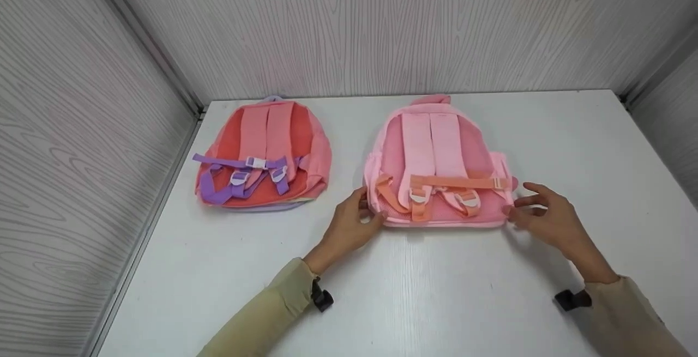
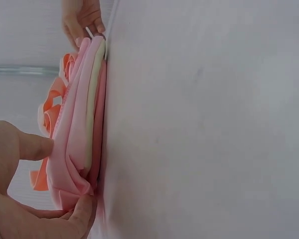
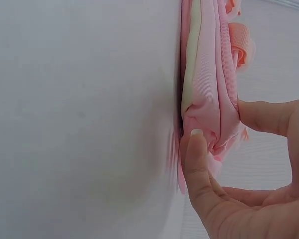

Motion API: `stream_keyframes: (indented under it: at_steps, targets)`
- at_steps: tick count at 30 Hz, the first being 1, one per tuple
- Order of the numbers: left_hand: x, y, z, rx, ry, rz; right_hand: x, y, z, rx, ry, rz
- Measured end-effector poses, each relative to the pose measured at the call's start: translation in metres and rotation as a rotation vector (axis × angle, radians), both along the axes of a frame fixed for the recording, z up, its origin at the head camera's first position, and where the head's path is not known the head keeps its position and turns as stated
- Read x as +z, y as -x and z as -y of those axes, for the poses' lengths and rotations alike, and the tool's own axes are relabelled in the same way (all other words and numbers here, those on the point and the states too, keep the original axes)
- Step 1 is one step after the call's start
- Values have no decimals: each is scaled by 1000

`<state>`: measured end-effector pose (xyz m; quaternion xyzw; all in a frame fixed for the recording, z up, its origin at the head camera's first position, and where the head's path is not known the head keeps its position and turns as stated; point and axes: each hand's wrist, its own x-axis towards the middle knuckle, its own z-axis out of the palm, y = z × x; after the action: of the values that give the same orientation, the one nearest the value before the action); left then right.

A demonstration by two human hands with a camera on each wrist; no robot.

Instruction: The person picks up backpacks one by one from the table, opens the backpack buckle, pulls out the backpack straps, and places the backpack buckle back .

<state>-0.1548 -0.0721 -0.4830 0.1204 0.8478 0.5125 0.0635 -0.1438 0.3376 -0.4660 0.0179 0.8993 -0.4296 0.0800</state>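
left hand (image 2: 20,217) pinches pink backpack (image 1: 419,147); wrist views add cream trim (image 2: 93,99)

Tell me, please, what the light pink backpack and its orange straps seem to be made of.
Light pink backpack: soft, matte fabric, possibly polyester, judging by its creased corners. Orange straps: likely matte woven webbing, given their flat, ribbed bands.

Coral backpack (image 1: 281,139) lay left on the white table (image 1: 436,291), strap side up, lavender top loop (image 1: 272,98) toward the far wall (image 1: 381,30). Purple webbing (image 1: 223,162) crossed its near half with three white buckles (image 1: 256,162); one loose end poked out left. Wood-grain panels also stood left (image 1: 71,128) and right (image 1: 673,117). Grey metal trim (image 1: 139,248) ran along the table's left edge.
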Motion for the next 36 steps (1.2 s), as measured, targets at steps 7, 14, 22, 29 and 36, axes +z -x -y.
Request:
stream_keyframes:
  at_steps: [7,14,22,29,36]
  targets:
    - [-2,6,-16,-24,11,-2,1,-2,-14,-5,3,-41]
    - [-1,13,-33,-56,-21,-24,-2,1,-26,-24,-36,-60]
    - [2,19,-53,-78,-24,-8,0,3,-41,-49,-49,-39]
    - [0,27,-70,-92,-35,-15,0,10,-58,-79,-65,-1]
    - [-2,31,-93,-99,-13,-53,0,13,-75,-131,-99,36]
